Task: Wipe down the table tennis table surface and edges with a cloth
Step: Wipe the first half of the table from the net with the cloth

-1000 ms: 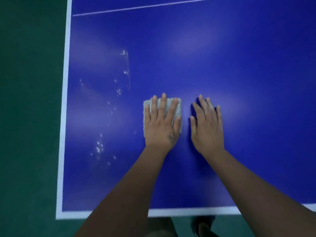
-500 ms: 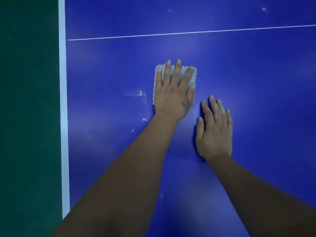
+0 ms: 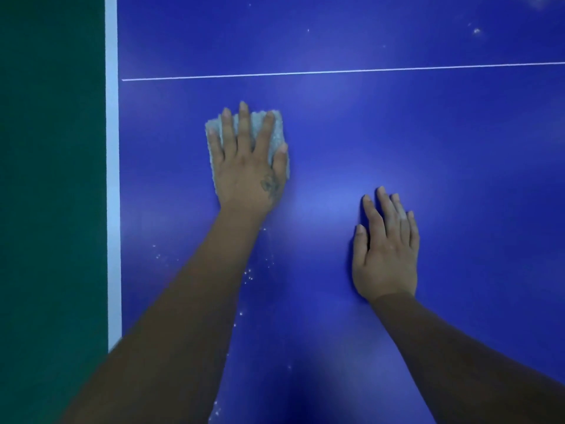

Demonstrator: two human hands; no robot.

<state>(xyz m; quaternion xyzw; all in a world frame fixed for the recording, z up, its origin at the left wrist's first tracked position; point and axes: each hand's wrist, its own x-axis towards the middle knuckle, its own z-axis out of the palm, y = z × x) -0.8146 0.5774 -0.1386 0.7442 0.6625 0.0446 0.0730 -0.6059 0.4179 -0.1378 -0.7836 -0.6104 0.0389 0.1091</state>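
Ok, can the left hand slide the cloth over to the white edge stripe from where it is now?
Probably yes. The left hand presses flat on the cloth, and only bare blue table lies between it and the stripe.

Two hands (image 3: 249,175) (image 3: 385,252); one cloth (image 3: 276,133) — one table (image 3: 428,142).

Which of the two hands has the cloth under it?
The left hand, pressing flat with spread fingers on the grey cloth. The right hand lies flat on the bare blue table, apart from the cloth.
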